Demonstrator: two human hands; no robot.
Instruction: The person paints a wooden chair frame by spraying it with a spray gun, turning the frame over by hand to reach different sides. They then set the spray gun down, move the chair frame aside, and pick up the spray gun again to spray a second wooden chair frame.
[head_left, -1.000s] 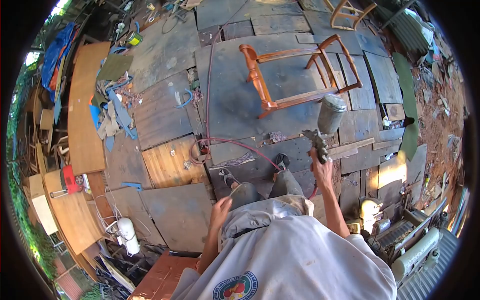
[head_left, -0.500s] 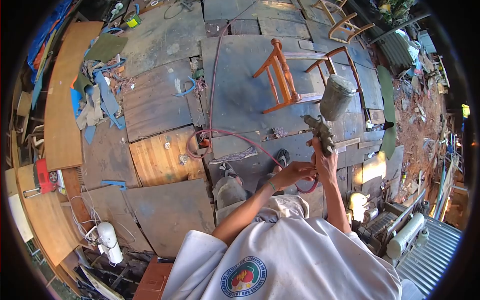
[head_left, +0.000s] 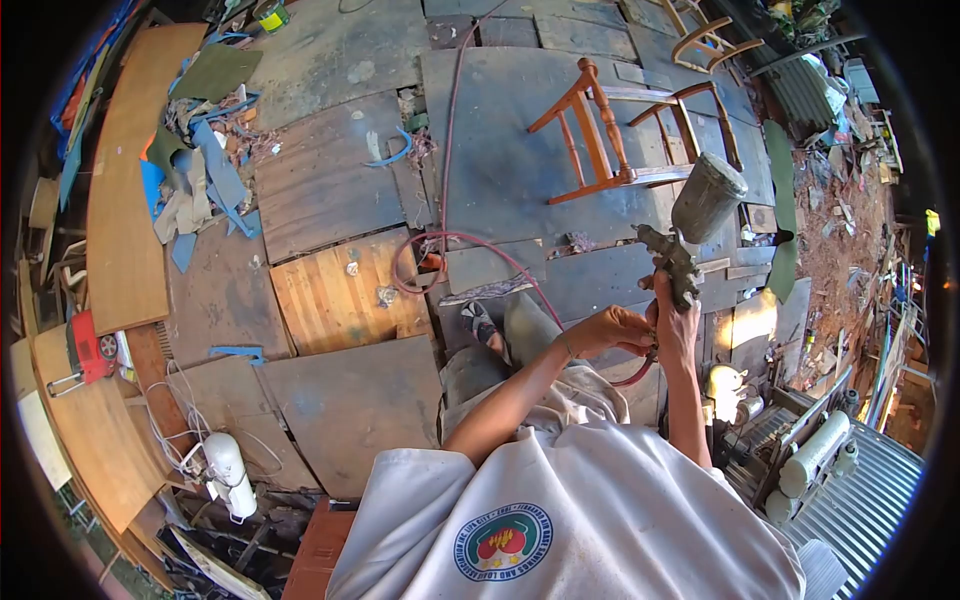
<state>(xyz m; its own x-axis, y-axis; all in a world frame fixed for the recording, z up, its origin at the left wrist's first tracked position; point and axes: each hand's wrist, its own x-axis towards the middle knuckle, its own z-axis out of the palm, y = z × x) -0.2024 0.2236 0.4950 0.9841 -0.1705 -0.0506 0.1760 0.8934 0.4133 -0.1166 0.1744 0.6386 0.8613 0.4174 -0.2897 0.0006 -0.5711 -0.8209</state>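
My right hand [head_left: 676, 318] is wrapped around the handle of a metal spray gun [head_left: 670, 256], which has a grey paint cup [head_left: 708, 200] on top, tilted to the right. Close beside it, my left hand [head_left: 612, 332] has its fingers pinched at the lower end of the handle, where the red air hose [head_left: 634, 378] comes up. The fingers partly hide the joint between hose and gun. Beyond the gun, a brown wooden chair [head_left: 605, 135] lies tipped over on the floor boards, apart from both hands.
The red hose loops across the patchwork of floor boards [head_left: 350, 390]. Scraps [head_left: 215, 165] and a long plywood sheet [head_left: 135, 190] lie to the left. A white tank [head_left: 228, 470] stands lower left, and a compressor [head_left: 815, 455] lower right. Another chair [head_left: 705, 40] is at the back.
The view has shifted, with the feet stepping along the boards. Both hands stay together at the spray gun, the right one still gripping it and the left at its lower end.
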